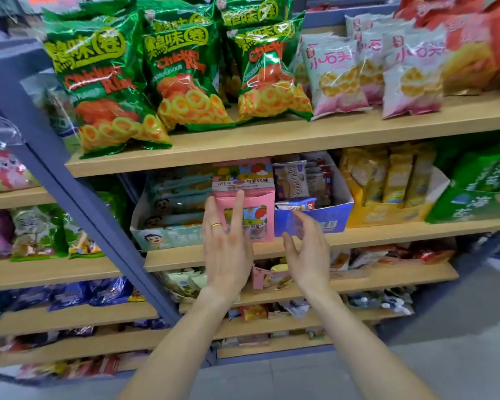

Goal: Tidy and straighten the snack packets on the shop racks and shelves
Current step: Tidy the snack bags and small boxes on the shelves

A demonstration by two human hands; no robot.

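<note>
1. Snack packets fill a multi-tier rack; wooden shelves (pixel 272 140) on a blue-grey frame (pixel 70 180). Goods face out so labels read from the aisle.
2. Top shelf: green chicken ring bags (pixel 104 82) stand in rows and lean back on the ones behind. The left front bag sits further forward than its neighbours, near the shelf lip. Looks like a straightening candidate.
3. Same shelf, right of those: pale pink-and-white bags (pixel 332 76), upright, a bit uneven.
4. Second shelf: open display cartons side by side. Pale blue carton (pixel 168 235) at left, pink carton (pixel 254 206), blue carton (pixel 315 217), yellow carton (pixel 387 212), green carton (pixel 474 203) at right. Cut-down fronts keep small packs corralled but visible.
5. The pink carton is the work item here. It stands at the front edge of the second shelf, between the pale blue and blue cartons, touching or almost touching both.
6. Left hand (pixel 228 246) is raised in front of the pink carton, fingers (pixel 237 206) straight and spread, nothing gripped. Contact with the carton face likely, cannot confirm. Ring on one finger.
7. Right hand (pixel 306 249) is just right of it, in front of the blue carton, fingers apart and loosely bent, holding nothing. Cannot tell if it touches.
8. Judgement: both hands bracket the pink carton to square it up or push it back in line. Task early; lower shelves look jumbled.
</note>
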